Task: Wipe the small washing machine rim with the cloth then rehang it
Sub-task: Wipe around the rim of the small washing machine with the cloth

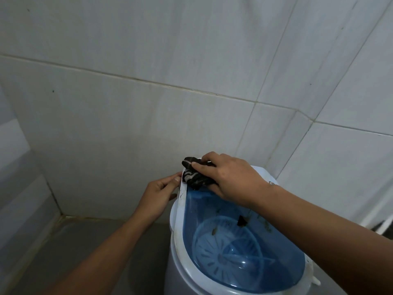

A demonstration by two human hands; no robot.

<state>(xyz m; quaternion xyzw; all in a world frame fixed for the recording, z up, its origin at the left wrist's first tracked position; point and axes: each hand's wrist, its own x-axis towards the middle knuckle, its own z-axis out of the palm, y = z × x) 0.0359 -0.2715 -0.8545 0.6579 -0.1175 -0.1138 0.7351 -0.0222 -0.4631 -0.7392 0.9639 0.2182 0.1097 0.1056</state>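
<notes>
A small washing machine with a white rim and a clear blue lid stands low in the head view, in a tiled corner. My right hand presses a dark cloth with pale stripes onto the far end of the rim, fingers closed over it. At the rim's far left edge, my left hand grips the white plastic with thumb and fingers, just left of the cloth. Specks of dirt lie on the lid.
White wall tiles rise close behind and to the right of the machine. A grey floor spreads to the left. Something dark and white shows at the right edge.
</notes>
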